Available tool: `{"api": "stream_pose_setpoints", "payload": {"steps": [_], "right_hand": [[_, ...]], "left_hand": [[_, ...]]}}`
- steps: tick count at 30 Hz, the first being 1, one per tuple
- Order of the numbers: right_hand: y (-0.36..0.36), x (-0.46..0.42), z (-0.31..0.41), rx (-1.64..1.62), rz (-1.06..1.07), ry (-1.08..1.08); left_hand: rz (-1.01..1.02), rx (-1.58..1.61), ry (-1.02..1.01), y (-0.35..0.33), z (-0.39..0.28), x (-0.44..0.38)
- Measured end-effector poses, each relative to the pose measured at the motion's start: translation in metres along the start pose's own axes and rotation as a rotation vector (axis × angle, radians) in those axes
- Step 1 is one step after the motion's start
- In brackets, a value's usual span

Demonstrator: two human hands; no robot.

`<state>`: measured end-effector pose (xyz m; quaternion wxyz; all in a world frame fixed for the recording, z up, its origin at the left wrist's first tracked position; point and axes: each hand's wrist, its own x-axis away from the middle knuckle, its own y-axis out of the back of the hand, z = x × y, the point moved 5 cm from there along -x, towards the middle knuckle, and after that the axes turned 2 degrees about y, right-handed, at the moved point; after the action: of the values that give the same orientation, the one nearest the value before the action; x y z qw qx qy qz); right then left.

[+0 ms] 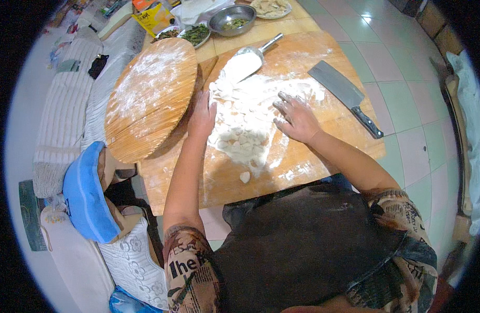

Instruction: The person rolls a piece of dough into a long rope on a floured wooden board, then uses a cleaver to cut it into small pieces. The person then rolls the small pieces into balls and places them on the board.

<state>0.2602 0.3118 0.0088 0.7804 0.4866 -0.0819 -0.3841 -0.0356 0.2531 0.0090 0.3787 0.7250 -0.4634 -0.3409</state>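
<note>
Several small pieces of dough (242,141) lie in a patch of white flour on a large wooden board (322,156). My left hand (202,115) rests upright on its edge at the left side of the floured pieces, thumb apart from the fingers, holding nothing. On the right side, my right hand (296,117) is palm down with spread, floury fingers, also without anything in it. One piece of dough (244,177) sits apart, nearer to me. Beyond the pieces, a metal scoop (247,62) full of flour lies on the board. My left palm and part of the fingers are hidden.
A round, flour-dusted tray of stalks (151,101) leans at the board's left. A cleaver (339,84) lies at the right, its black handle near the edge. Behind stand a metal bowl (233,31), a plate of greens (206,42) and a yellow packet (151,19). A sofa (63,101) is leftward.
</note>
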Motion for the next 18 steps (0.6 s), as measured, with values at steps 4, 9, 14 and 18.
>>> {"api": "stream_pose_setpoints", "payload": {"steps": [4, 9, 14, 18], "right_hand": [[-0.005, -0.001, -0.007, -0.025, -0.055, 0.004], [-0.009, -0.002, -0.012, -0.016, -0.094, 0.018], [-0.006, -0.001, -0.008, -0.017, -0.13, 0.019], [-0.006, -0.004, -0.014, -0.064, -0.096, -0.08]], "left_hand": [[-0.093, -0.104, -0.096, -0.021, -0.016, -0.033], [-0.012, -0.116, -0.198, -0.036, -0.052, -0.016], [0.196, -0.043, -0.376, -0.045, -0.1, 0.047], [0.25, -0.265, -0.452, -0.024, -0.13, 0.142]]}}
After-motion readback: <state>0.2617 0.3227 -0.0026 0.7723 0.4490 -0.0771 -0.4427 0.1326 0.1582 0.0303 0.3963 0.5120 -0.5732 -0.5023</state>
